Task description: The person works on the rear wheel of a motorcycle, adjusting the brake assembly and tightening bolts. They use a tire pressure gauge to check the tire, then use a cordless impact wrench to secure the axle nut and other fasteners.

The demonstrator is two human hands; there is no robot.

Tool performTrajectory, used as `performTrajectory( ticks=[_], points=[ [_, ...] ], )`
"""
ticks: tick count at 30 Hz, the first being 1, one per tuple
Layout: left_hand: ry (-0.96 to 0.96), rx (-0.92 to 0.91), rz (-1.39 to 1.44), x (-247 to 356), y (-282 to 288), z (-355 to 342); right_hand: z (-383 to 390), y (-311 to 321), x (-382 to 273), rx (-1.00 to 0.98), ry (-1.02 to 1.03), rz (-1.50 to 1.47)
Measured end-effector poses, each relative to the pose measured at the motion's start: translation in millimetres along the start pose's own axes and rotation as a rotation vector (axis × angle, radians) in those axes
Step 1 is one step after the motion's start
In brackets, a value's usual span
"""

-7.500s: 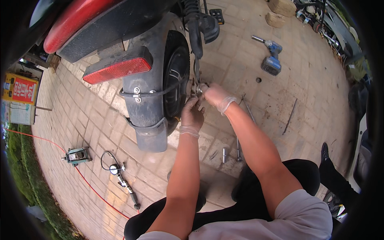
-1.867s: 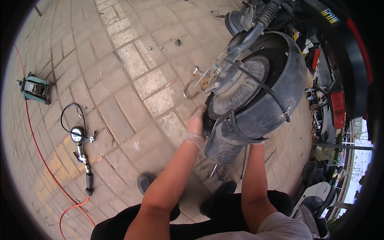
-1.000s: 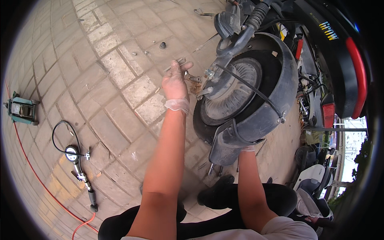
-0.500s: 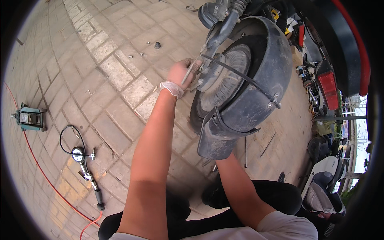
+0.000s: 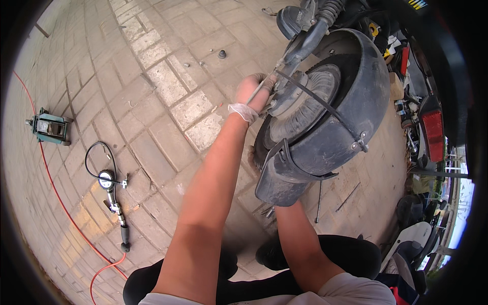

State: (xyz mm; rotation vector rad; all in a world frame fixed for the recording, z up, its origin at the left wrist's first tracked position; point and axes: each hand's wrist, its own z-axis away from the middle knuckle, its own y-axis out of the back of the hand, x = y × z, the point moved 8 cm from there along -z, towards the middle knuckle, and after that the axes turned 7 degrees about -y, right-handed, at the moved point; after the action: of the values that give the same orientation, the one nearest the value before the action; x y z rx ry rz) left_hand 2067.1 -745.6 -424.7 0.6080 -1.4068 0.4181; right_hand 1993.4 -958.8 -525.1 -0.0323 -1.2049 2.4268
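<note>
Brick paving [image 5: 152, 147] with a pale band forms the work surface; greenery and further vehicles stand at the right edge. Under inspection: scooter rear wheel [image 5: 325, 84], right of centre, beneath a dusty black mudguard [image 5: 351, 127] with a mudflap [image 5: 279, 178]. Black cable [image 5: 320, 101] crosses the wheel's side. Left hand [image 5: 255, 92], in a translucent glove, is at the axle end, fingers closed around a slender metal tool [image 5: 261, 90] set at a slant. Right hand [image 5: 251, 156] is mostly hidden behind the mudflap; fingers show at the tyre's lower edge, firmness of grip cannot be determined. Tyre inflator [image 5: 111, 195] with round gauge lies well left on the paving, joined to a red hose [image 5: 66, 213]. Black cap-shaped part [image 5: 222, 54] sits beyond the left hand, near small loose hardware [image 5: 202, 63].
</note>
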Motion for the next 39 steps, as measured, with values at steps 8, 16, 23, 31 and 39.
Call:
performTrajectory(
  ticks=[8, 16, 23, 31, 39],
  points=[
    [-0.058, -0.107, 0.066, 6, -3, -7, -5, -19, -10, -0.005, 0.182, 0.216],
    [0.23, 0.529, 0.471, -115, 23, 75, 48, 23, -170, 0.838, -0.143, 1.604],
    [0.71, 0.118, 0.585, -155, -116, 190, 83, -107, -240, 0.378, 0.169, 2.825],
    [0.229, 0.127, 0.876, -17, -190, 134, 125, -126, -189, 0.007, 1.269, 2.036],
    [0.161, 0.107, 1.115, 16, -194, 86, 127, -107, -176, 0.038, 1.486, 1.615]
  ],
)
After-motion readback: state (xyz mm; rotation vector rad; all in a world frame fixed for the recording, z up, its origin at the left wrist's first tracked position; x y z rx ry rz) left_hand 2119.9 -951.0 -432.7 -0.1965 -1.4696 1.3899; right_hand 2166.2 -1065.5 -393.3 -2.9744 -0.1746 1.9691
